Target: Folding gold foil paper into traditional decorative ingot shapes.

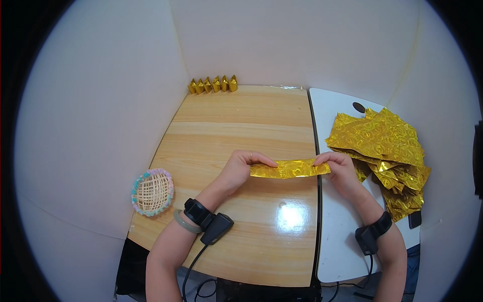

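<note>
A long, narrow strip of folded gold foil paper (291, 169) stretches level between my two hands over the wooden table. My left hand (241, 168) pinches its left end, thumb on top. At the other end, my right hand (342, 173) grips the strip between thumb and fingers. The fingers behind the paper are partly hidden. To the right, a big loose pile of gold foil paper (380, 138) with a swirling pattern lies on a white table. Several small folded gold foil pieces (216, 84) stand in a row at the far left.
A small woven basket (153, 192) with a pastel fluffy rim sits at the wooden table's (241, 121) left edge. A dark seam divides it from the white table (334, 251). Pale walls enclose three sides. Cables hang from black wrist devices (216, 227).
</note>
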The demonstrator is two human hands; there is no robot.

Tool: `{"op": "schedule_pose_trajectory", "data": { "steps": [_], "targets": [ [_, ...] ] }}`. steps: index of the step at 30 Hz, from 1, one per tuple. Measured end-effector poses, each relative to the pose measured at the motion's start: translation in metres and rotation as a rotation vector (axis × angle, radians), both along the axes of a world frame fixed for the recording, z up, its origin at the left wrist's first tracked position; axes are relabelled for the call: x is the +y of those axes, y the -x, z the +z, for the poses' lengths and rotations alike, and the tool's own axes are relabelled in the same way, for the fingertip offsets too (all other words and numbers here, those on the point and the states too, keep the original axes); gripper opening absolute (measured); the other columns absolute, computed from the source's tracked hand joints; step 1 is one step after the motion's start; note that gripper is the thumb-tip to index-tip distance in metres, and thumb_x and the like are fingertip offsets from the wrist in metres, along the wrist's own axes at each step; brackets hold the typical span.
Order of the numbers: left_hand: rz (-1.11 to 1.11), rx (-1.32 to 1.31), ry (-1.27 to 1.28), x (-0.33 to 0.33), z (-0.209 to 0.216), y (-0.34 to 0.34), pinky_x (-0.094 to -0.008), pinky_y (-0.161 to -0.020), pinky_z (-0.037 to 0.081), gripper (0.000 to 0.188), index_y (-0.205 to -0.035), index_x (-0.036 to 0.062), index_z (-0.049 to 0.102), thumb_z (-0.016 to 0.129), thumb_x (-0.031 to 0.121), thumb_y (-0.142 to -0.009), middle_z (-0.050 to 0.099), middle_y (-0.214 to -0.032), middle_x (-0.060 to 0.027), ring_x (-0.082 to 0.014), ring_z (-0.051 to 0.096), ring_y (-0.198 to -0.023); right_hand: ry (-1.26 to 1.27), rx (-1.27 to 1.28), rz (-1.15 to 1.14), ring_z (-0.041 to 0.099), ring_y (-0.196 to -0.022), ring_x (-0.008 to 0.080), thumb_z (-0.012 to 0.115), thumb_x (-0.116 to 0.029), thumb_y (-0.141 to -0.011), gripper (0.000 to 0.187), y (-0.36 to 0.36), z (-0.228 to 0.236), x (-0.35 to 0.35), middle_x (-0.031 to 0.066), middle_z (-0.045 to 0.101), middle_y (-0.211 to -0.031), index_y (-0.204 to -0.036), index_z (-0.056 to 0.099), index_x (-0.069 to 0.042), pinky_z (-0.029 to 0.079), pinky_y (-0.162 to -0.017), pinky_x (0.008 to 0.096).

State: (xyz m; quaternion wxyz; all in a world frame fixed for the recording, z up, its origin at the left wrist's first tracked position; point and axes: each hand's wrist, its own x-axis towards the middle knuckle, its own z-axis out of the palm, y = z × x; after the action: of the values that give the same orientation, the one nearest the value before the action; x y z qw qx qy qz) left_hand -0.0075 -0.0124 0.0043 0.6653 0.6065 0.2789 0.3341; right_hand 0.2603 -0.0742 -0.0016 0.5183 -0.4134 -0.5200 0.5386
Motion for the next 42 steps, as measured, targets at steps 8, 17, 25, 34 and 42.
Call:
{"op": "schedule_pose_trajectory", "data": {
  "steps": [8, 17, 25, 34, 42],
  "targets": [
    [-0.221, 0.056, -0.16, -0.003, 0.006, 0.002, -0.0266, -0.091, 0.043, 0.039, -0.105, -0.003, 0.062, 0.043, -0.014, -0.074, 0.062, -0.108, -0.0112, -0.0162, 0.057, -0.101, -0.114, -0.313, -0.136, 0.052, -0.077, 0.0061, 0.064, -0.006, -0.079, 0.012, 0.008, 0.005, -0.001, 0.0005, 0.055, -0.082, -0.087, 0.057, -0.001, 0.042, -0.068, 0.0193],
    [-0.088, 0.194, -0.15, -0.013, -0.003, -0.021, -0.0236, -0.075, 0.048, 0.022, -0.098, -0.0027, 0.065, 0.067, 0.01, -0.079, 0.066, -0.091, -0.0085, -0.0114, 0.061, -0.082, -0.266, -0.463, -0.13, 0.055, -0.078, 0.0084, 0.069, -0.005, -0.076, 0.021, 0.037, 0.011, -0.01, 0.0024, 0.057, -0.083, -0.093, 0.058, 0.0, 0.045, -0.069, 0.022],
    [-0.021, 0.266, -0.199, -0.012, -0.006, -0.021, -0.0219, -0.065, 0.048, 0.018, -0.089, -0.0024, 0.068, 0.068, 0.012, -0.079, 0.067, -0.078, -0.0077, -0.009, 0.06, -0.071, -0.065, -0.367, -0.046, 0.058, -0.072, 0.0073, 0.066, -0.011, -0.08, 0.014, 0.033, 0.014, -0.007, 0.0039, 0.066, -0.077, -0.084, 0.067, 0.003, 0.046, -0.067, 0.0213],
    [0.092, 0.285, -0.091, -0.001, -0.006, -0.015, -0.0206, -0.06, 0.047, 0.017, -0.086, -0.0028, 0.068, 0.068, 0.014, -0.081, 0.066, -0.076, -0.006, -0.0078, 0.059, -0.066, -0.05, -0.32, -0.202, 0.057, -0.068, 0.0058, 0.066, -0.011, -0.08, 0.015, 0.008, 0.015, 0.003, 0.0029, 0.065, -0.075, -0.085, 0.068, 0.003, 0.044, -0.061, 0.019],
    [0.239, 0.085, 0.189, 0.001, -0.005, -0.004, -0.0237, -0.06, 0.052, 0.026, -0.092, -0.0032, 0.064, 0.059, 0.022, -0.087, 0.065, -0.072, -0.0097, -0.0144, 0.063, -0.064, -0.058, -0.292, -0.371, 0.055, -0.068, 0.0051, 0.065, -0.013, -0.083, 0.017, -0.003, 0.018, 0.006, 0.0008, 0.063, -0.075, -0.089, 0.068, 0.003, 0.043, -0.06, 0.0185]
  ]
}}
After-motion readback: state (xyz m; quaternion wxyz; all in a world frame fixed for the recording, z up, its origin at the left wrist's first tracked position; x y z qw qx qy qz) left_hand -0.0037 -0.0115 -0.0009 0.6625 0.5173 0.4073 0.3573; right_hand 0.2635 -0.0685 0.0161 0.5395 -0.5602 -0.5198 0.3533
